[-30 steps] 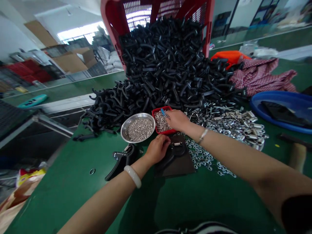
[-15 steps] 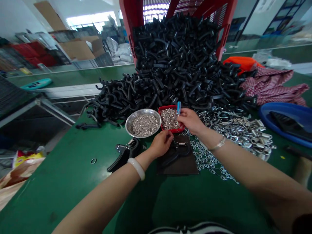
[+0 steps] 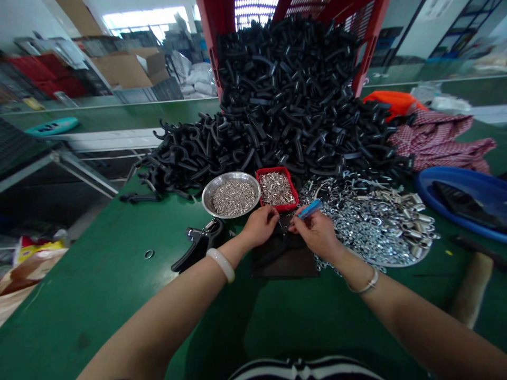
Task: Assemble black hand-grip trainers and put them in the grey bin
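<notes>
My right hand (image 3: 317, 232) is closed around a blue-handled tool (image 3: 311, 209), its tip angled down toward the dark mat (image 3: 297, 264). My left hand (image 3: 261, 227) has its fingers drawn together over the mat's far left part; I cannot tell whether they pinch anything. The black handle piece (image 3: 273, 254) lies on the mat below and between my hands, dark on dark, so its outline is hard to read. The mat's front edge faces a broad stretch of green table (image 3: 253, 322), which gives my forearms room toward my body. Beyond my fingers it is tight: the metal bowl (image 3: 232, 215) and the red tray (image 3: 293, 188) sit side by side, and behind them rises the heap of black handles (image 3: 285, 116). To my right, the loose metal parts (image 3: 380, 227) crowd my wrist. On my left, an assembled black grip (image 3: 198, 245) lies near my forearm, and a small ring (image 3: 149, 254) sits farther out.
</notes>
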A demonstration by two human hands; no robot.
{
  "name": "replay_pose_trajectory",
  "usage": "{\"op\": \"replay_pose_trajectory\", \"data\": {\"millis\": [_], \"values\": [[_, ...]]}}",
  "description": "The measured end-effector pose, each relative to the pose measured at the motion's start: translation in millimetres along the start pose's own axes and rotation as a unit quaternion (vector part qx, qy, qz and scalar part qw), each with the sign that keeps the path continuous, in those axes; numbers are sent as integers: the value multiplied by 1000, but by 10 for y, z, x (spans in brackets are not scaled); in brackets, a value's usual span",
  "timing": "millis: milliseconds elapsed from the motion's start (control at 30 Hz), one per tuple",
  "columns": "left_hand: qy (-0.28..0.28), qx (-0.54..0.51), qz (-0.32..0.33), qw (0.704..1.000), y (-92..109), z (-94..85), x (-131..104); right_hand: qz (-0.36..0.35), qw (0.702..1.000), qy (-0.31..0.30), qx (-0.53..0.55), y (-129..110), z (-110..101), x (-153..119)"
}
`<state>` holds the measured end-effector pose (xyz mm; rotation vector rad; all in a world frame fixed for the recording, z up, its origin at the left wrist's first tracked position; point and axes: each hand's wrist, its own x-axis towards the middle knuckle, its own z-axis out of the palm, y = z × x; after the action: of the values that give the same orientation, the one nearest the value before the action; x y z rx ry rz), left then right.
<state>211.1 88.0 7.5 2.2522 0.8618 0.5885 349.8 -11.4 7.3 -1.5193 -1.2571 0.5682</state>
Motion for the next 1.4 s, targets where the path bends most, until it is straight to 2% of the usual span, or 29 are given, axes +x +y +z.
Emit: {"op": "replay_pose_trajectory", "data": {"millis": [133, 333, 433, 567, 800, 933, 1033, 1133, 1233, 1300, 1400], "values": [[-5, -7, 0, 1000, 13, -10, -6, -53, 993, -3, -103, -55, -9, -6], [3, -13, 15, 1000, -8, 8, -5, -156, 951, -42, -262, -207, -6, -1], [5, -10, 20, 1000, -22, 17, -2, -145, 932, -41, -329, -268, 37, 15], [0, -13, 29, 999, -34, 16, 4, -147, 902, -78, -399, -341, 130, 24], [-3, 9, 24, 1000, -32, 27, 22, -121, 880, -108, -446, -437, 187, 102], [9, 46, 7, 999, -14, 44, 22, -97, 901, -86, -413, -411, 144, 226], [14, 67, 5, 998, -4, 63, 10, -102, 914, -54, -389, -355, 139, 187], [16, 84, 12, 996, -2, 85, -7, -132, 920, -75, -362, -314, 133, 99], [15, 94, 20, 995, -9, 107, -15, -139, 958, -83, -236, -303, 78, 125], [17, 99, 27, 995, -16, 118, -14, -106, 985, -29, -137, -297, 25, 220], [24, 89, 40, 995, -20, 109, -7, -44, 998, 41, -20, -258, -40, 400]]}}
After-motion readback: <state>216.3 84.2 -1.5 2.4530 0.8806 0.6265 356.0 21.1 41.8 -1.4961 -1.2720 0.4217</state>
